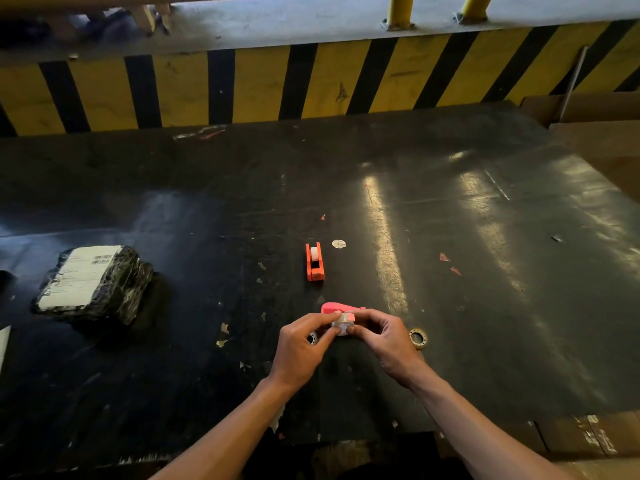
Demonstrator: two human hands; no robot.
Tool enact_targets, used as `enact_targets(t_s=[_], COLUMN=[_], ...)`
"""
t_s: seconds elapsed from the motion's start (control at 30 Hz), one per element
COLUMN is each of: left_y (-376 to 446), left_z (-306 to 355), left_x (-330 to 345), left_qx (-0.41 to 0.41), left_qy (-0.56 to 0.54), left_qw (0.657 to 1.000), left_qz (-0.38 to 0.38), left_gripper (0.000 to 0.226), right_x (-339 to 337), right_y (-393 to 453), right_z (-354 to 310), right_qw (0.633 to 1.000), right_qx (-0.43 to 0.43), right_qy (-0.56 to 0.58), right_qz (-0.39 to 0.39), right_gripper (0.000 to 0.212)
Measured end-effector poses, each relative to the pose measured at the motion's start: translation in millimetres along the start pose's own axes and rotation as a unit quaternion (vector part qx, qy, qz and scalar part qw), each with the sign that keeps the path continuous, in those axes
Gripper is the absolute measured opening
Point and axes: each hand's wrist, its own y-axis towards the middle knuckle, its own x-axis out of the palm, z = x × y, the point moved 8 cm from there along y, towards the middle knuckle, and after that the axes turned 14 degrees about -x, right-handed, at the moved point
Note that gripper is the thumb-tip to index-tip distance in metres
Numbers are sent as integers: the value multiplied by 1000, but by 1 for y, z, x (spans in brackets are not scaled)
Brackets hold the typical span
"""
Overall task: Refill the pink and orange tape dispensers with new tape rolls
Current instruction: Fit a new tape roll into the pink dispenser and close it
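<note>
Both my hands meet over a small clear tape roll near the table's front middle. My left hand pinches its left side, and my right hand pinches its right side. The pink dispenser lies on the table just behind my fingers, partly hidden by them. Farther back stands the orange dispenser with a white roll seated in it. An empty tape core lies right of my right hand. Another small ring peeks out under my left fingers.
A black-wrapped parcel with a white label sits at the left of the dark table. A round white sticker lies beside the orange dispenser. A yellow-and-black striped barrier runs behind. Cardboard boxes stand at the right.
</note>
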Motion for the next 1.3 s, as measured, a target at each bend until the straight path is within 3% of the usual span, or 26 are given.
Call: enact_targets(t_s=[0.33,0.5,0.6,0.77,0.9,1.0,1.1,1.3], left_y=[-3,2,10,40,61,73,78,75], left_z=[-14,-24,-25,-41,-49,-55,-60,-73], left_x=[7,21,24,17,31,39,41,37], left_qx=[-23,-39,-47,-79,-88,-109,-134,-154], left_qy=[-10,11,25,146,211,239,224,212], left_qw=[1000,996,992,980,953,934,935,937], left_qz=[-9,-85,-114,-108,-200,-240,-242,-230], left_gripper=[33,39,46,62,69,60,50,56], right_x=[0,0,-3,-21,-21,-15,-5,3], right_y=[-3,0,2,15,32,43,52,59], right_z=[3,-2,-5,9,16,17,17,27], right_qw=[999,962,943,934,918,901,885,870], right_qx=[-3,-106,-168,-163,-166,-180,-192,-194], right_qy=[-37,-228,-271,-315,-350,-377,-398,-419], right_qz=[-31,-108,-97,-46,-84,-117,-147,-175], right_gripper=[32,40,36,28,26,26,23,15])
